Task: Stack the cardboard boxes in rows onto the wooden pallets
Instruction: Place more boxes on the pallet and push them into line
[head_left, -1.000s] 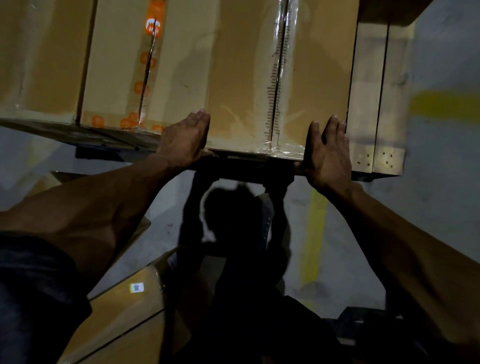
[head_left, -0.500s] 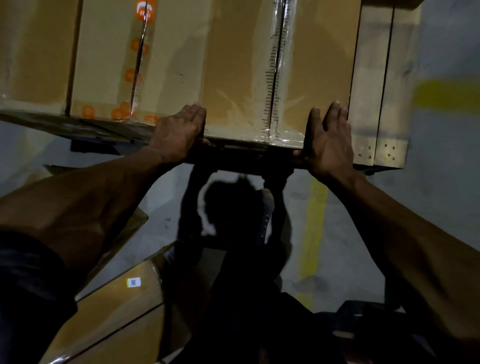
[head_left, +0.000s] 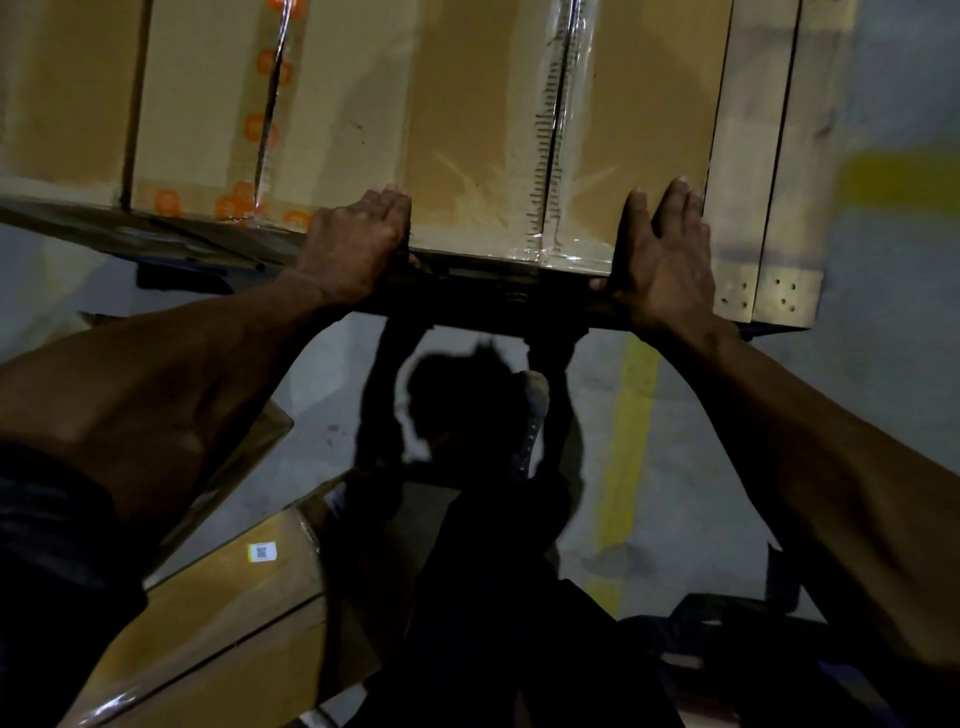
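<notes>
- Here, a large cardboard box (head_left: 467, 130) with clear tape along its middle seam fills the upper centre of the head view; its near edge is at the hands.
- The left hand (head_left: 353, 244) lies on the near left part of this box, fingers (head_left: 387, 205) together and bent over the edge, thumb below.
- The right hand (head_left: 662, 249) presses flat on the near right corner, fingers (head_left: 675, 202) straight and slightly spread.
- Left of it, touching, stands another box (head_left: 208, 104) closed with orange-printed tape (head_left: 262, 119).
- On the right side, pale wooden boards (head_left: 763, 171) with nail holes stand just beside the box; perhaps they are part of a pallet, the dim light does not let me say.
- Below is a grey concrete floor (head_left: 857, 389) with a yellow painted line (head_left: 628, 441) and the dark shadow of the person.
- At lower left lies one more carton (head_left: 218, 623) with a small white label (head_left: 262, 552).
</notes>
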